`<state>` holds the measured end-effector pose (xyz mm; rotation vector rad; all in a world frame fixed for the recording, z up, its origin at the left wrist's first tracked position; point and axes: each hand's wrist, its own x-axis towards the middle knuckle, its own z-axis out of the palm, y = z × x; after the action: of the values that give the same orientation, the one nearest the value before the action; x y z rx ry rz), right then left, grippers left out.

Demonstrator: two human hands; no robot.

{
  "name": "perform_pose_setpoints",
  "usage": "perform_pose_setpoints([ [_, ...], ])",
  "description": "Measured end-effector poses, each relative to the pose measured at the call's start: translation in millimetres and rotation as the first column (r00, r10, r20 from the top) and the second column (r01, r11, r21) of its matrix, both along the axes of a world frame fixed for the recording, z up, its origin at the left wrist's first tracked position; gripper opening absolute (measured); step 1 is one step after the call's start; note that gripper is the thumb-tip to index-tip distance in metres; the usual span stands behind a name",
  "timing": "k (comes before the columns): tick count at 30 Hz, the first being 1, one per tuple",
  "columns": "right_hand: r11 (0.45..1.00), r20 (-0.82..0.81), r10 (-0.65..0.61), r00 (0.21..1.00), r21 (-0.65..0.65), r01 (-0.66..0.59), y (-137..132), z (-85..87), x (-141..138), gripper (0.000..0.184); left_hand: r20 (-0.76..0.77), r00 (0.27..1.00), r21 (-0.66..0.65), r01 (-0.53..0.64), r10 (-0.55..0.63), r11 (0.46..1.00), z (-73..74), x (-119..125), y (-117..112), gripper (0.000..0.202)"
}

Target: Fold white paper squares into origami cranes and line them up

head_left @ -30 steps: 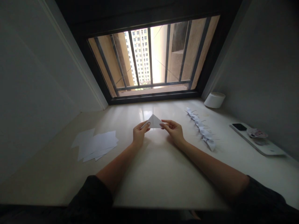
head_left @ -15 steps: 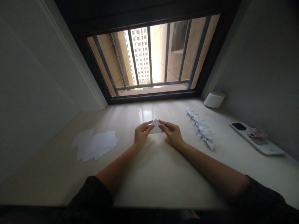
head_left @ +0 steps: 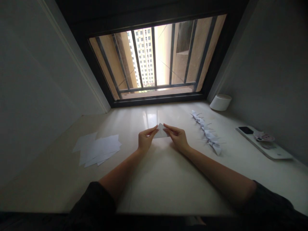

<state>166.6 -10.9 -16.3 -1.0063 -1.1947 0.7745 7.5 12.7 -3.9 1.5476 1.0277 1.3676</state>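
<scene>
Between my hands is a small folded sheet of paper [head_left: 160, 132], whitish, with a pointed top like a triangle. My left hand [head_left: 146, 137] pinches its left side between thumb and fingers. On the right side, my right hand [head_left: 178, 136] grips it the same way, fingertips close to the peak. The paper is held just above or on the pale surface; I cannot tell which. To the right of my right hand lies a row of several folded paper cranes [head_left: 206, 132]. Off to the left of my left hand is a loose pile of white paper sheets [head_left: 100, 149].
A pale sill-like tabletop [head_left: 144, 183] runs up to a dark-framed barred window [head_left: 156, 102]. At the back right stands a white cylindrical object [head_left: 220, 102]. Along the right wall lies a white phone [head_left: 276, 153] with a round grip on its back.
Almost nothing differs. The fingers of my left hand have shifted slightly on the folded paper, while the rest stays in place.
</scene>
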Motion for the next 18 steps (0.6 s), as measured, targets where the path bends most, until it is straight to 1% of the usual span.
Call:
perform_pose_setpoints([
  [4, 1.0, 0.003, -0.014, 1.0, -0.003, 0.014, -0.1, 1.3, 0.0, 0.033, 0.017, 1.0, -0.02, 0.004, -0.003, 1.0, -3.0, 0.7, 2.0, 0.034],
  [7, 1.0, 0.014, -0.015, 1.0, -0.003, 0.015, 0.2, 1.7, 0.7, 0.032, 0.043, 0.999, -0.056, 0.031, -0.029, 0.998, -1.2, 1.0, 2.5, 0.036],
  [11, 1.0, 0.029, 0.017, 0.999, -0.021, -0.017, 0.9, 2.6, 3.4, 0.032, 0.035, 0.992, -0.167, 0.129, -0.125, 0.977, 8.2, -2.0, 2.0, 0.045],
  [14, 0.993, 0.04, 0.109, 0.993, -0.055, -0.107, 0.9, 6.1, 6.5, 0.033, -0.02, 0.981, -0.195, 0.184, -0.192, 0.963, 16.2, -6.0, 1.3, 0.035],
  [16, 0.985, 0.041, 0.156, 0.987, -0.084, -0.153, 0.5, 10.0, 8.3, 0.034, -0.056, 0.977, -0.208, 0.191, -0.206, 0.959, 20.3, -7.6, 0.1, 0.032],
  [18, 0.986, 0.03, 0.134, 0.991, -0.1, -0.13, 0.1, 14.4, 9.2, 0.041, -0.066, 0.981, -0.226, 0.165, -0.184, 0.96, 22.9, -7.3, -1.7, 0.033],
])
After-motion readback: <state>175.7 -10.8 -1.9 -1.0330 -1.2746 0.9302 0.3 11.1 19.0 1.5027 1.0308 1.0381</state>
